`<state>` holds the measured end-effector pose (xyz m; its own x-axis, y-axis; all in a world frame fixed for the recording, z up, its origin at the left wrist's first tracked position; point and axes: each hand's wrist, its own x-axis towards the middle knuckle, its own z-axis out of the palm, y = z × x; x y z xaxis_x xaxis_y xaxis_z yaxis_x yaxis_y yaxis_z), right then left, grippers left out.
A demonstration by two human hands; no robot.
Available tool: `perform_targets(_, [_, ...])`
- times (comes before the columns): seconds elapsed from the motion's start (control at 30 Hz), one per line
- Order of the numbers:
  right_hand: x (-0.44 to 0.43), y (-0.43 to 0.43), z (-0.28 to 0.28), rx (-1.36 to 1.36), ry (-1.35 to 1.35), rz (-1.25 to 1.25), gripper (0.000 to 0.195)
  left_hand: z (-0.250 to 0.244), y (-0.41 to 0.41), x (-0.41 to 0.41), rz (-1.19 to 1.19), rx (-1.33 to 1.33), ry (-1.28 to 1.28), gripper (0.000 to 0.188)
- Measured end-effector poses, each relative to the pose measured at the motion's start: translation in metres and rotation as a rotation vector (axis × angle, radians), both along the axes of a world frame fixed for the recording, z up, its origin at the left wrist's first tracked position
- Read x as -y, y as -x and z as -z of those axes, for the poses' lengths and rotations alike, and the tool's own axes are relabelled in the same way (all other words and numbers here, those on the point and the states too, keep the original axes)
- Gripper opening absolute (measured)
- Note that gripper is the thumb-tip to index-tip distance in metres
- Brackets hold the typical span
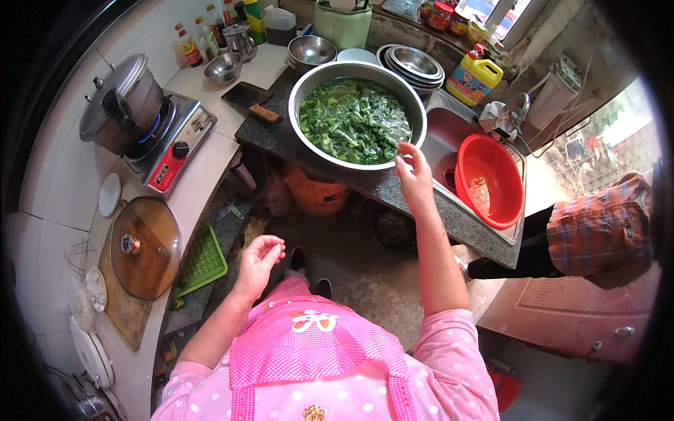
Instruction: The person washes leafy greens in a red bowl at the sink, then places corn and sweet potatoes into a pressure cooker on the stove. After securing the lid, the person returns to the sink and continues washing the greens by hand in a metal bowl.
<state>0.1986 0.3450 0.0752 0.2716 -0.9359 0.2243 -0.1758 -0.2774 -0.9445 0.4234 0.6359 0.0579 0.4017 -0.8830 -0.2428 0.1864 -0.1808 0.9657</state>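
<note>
A large stainless steel basin stands on the dark stone counter, full of water and leafy greens. My right hand is at the basin's near right rim, thumb and fingers bent and slightly apart. Nothing shows in it, and whether it touches the rim is unclear. In front of my apron, my left hand hangs in the air with its fingers curled in towards the thumb, nothing visible in it. Left of the basin lies a cleaver with a wooden handle.
A pressure cooker sits over a lit gas stove at left. Below it, a glass lid rests on a wooden board. A red plastic basin tilts in the sink. Another person stands at right.
</note>
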Motion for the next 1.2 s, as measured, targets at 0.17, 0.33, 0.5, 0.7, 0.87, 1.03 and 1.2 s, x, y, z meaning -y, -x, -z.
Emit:
perform_targets(0.17, [0.063,-0.009,-0.028,0.086,-0.493,0.002,0.073,-0.055,-0.015,0.101,0.075,-0.024,0.173,0.018])
perform_targets(0.33, [0.147,-0.045,-0.024,-0.105,-0.766,0.104,0.084,-0.055,-0.029,0.25,0.056,-0.194,0.234,0.064])
perform_targets(0.5, [0.237,-0.059,0.084,-0.232,-0.855,0.073,0.08,0.013,-0.062,0.394,-0.063,-0.25,-0.249,0.096])
perform_targets(0.7, [0.197,-0.101,0.027,-0.054,-1.003,-0.149,0.09,0.027,-0.055,0.434,0.163,-0.436,-0.237,0.099])
perform_targets(0.87, [0.205,-0.092,0.042,0.268,-0.974,-0.293,0.059,-0.003,-0.054,0.435,0.456,-0.513,-0.278,0.049])
perform_targets(1.03, [0.197,-0.078,0.014,0.447,-0.981,-0.212,0.043,-0.025,-0.051,0.433,0.577,-0.562,-0.068,0.039])
perform_targets(1.2, [0.185,-0.066,-0.014,0.254,-0.804,-0.289,0.049,-0.036,-0.047,0.423,0.54,-0.336,-0.036,0.036])
